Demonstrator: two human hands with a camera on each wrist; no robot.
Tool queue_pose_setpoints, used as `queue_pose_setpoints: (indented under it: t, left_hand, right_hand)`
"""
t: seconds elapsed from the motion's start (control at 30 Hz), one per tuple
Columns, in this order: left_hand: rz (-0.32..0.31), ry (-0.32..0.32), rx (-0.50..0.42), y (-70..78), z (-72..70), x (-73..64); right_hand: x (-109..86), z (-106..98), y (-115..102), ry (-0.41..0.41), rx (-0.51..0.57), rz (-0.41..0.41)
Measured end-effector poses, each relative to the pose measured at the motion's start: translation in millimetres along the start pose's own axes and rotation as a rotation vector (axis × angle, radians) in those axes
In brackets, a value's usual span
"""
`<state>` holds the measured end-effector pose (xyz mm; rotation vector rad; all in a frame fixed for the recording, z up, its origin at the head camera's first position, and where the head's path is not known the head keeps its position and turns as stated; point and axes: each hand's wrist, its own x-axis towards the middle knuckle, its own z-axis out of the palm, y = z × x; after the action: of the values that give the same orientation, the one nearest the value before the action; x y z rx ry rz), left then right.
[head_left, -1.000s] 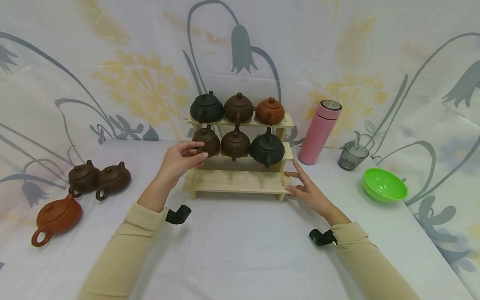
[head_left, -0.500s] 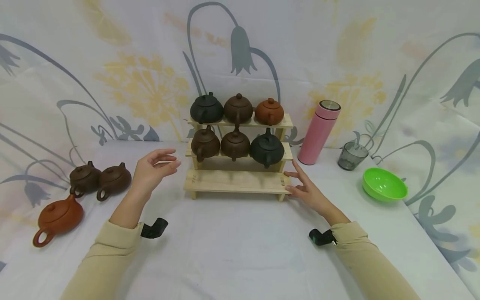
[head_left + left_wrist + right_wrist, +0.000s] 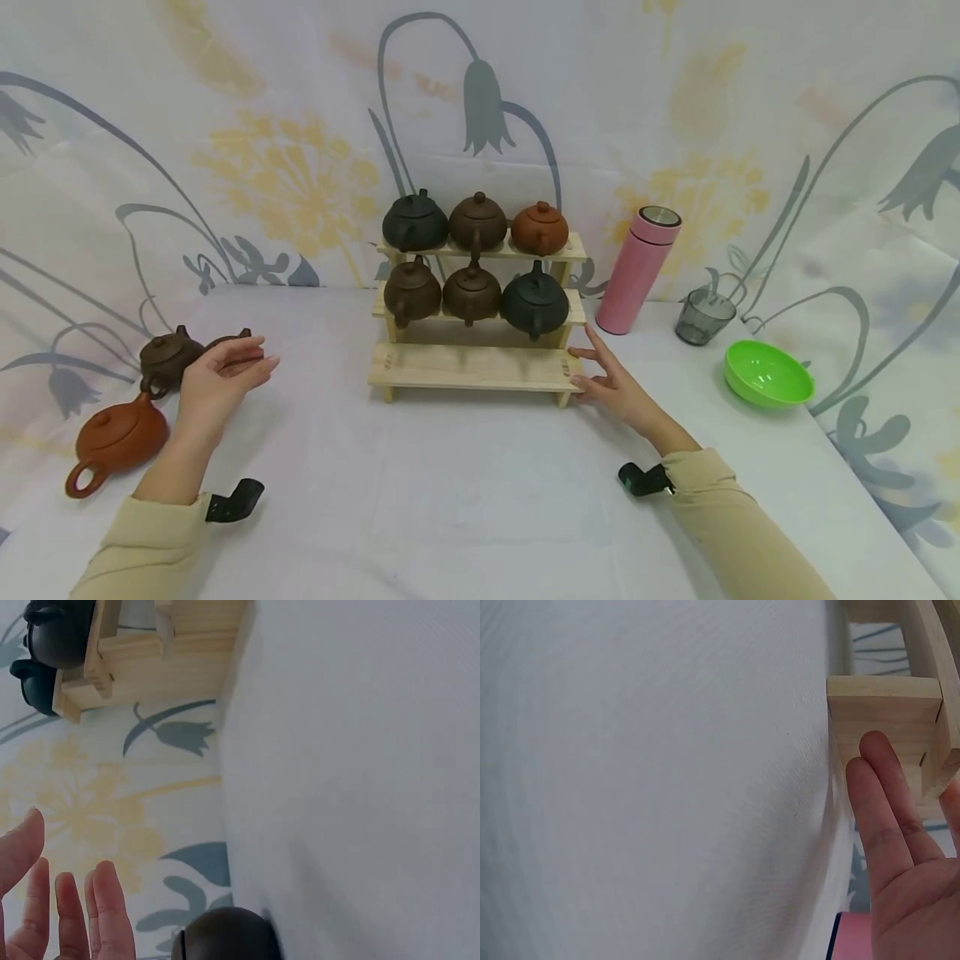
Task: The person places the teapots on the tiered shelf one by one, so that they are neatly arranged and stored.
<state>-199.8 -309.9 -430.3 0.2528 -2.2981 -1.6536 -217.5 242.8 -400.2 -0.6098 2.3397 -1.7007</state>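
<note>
My left hand (image 3: 217,383) hovers in front of two dark brown teapots at the left, fingers loosely bent and holding nothing. It partly hides one brown teapot (image 3: 228,337); the other brown teapot (image 3: 168,358) shows beside it. A reddish-orange teapot (image 3: 123,437) lies nearer the front. In the left wrist view, a dark rounded teapot (image 3: 229,937) is just beyond the fingers (image 3: 109,907). My right hand (image 3: 618,387) touches the right end of the wooden tiered stand (image 3: 472,367) with extended fingers. The right wrist view shows two straight fingers (image 3: 877,817) by its lower shelf.
Three teapots, including a black one (image 3: 415,223), stand on the top tier. Three more, including a large black teapot (image 3: 535,302), fill the middle tier. To the right are a pink thermos (image 3: 636,279), a grey transparent cup (image 3: 705,317) and a green bowl (image 3: 765,375).
My left hand has let go of the brown teapot at the middle tier's left end and moved left and toward me, to the teapots on the table. The right hand stays at the stand.
</note>
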Motion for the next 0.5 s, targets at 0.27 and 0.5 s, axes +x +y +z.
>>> queue_pose_setpoints:
  t: [0.27,0.5]
  left_hand:
    - [-0.148,0.143,0.211,-16.0,-39.0,-6.5]
    - [-0.241,0.152,0.216,-17.3,-50.0,-11.4]
  right_hand:
    - [0.3,-0.5,1.6,0.002,-0.013,0.0]
    - [0.7,-2.0,1.2,-0.003,-0.021,-0.001]
